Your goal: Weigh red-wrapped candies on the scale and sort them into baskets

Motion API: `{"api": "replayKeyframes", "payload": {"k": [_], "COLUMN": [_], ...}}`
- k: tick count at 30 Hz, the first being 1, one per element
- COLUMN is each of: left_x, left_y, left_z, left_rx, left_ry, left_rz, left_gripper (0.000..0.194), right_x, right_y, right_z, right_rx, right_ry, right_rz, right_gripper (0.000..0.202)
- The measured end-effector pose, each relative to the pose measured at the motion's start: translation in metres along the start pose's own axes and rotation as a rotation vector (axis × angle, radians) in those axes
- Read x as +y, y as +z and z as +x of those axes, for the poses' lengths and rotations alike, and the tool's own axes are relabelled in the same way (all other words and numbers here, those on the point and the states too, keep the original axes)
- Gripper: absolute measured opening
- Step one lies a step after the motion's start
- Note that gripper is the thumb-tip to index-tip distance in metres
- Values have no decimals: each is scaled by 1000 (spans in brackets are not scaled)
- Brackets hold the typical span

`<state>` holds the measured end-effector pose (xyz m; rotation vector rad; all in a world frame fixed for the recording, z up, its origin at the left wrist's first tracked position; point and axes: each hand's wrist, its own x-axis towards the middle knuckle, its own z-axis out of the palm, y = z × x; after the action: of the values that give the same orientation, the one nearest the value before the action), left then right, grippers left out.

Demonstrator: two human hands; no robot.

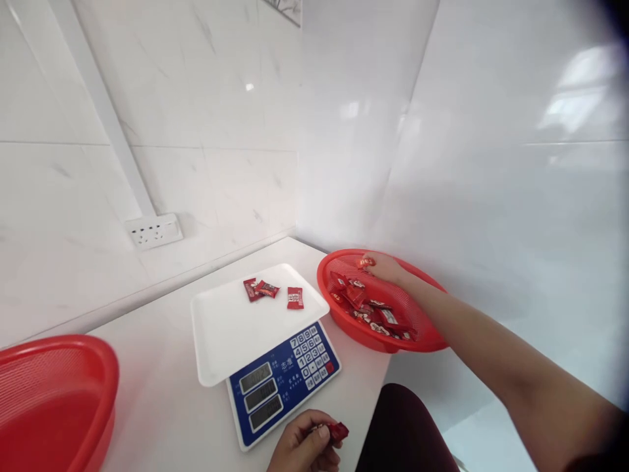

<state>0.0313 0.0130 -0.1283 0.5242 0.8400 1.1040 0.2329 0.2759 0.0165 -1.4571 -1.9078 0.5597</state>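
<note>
Left hand point(309, 440): fingers pinched on glossy red packet point(339, 431)
Right hand point(386, 267): pinching second packet point(366, 262), red plastic mesh basket point(361, 337)
Your step: likely picking; calls for clean lift

Bright, soft light; glare patches on glossy right wall point(491, 216); upper-right corner darkened.

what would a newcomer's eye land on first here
Probably the bright red plastic basket at right, holding small red wrapped packets, with one packet pinched in the right hand. Next, the blue-and-white electronic scale at centre, three such packets on its white tray. Then the left hand at bottom centre, gripping another packet.
</note>
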Motion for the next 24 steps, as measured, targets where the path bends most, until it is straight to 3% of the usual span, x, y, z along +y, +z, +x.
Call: {"api": "replayKeyframes", "payload": {"k": [3, 8, 13, 19, 24], "left_x": [1, 3, 6, 11, 12], "left_y": [2, 4, 8, 11, 10], "left_z": [-4, -8, -14, -19, -20], "left_rx": [-18, 2, 0, -1, -18], "left_ry": [26, 50, 58, 54, 51], "left_rz": [-4, 14, 18, 27, 39], "left_gripper": [34, 31, 29, 25, 26], "right_x": [-27, -87, -128, -133, -132], "right_y": [22, 73, 112, 125, 110], "right_z": [2, -21, -39, -39, -53], "right_rx": [-126, -378, -716, -680, -544], "right_ry": [-138, -297, -290, -309, -427], "right_rz": [-8, 81, 171, 151, 45], "right_gripper": [8, 13, 26, 32, 33]}}
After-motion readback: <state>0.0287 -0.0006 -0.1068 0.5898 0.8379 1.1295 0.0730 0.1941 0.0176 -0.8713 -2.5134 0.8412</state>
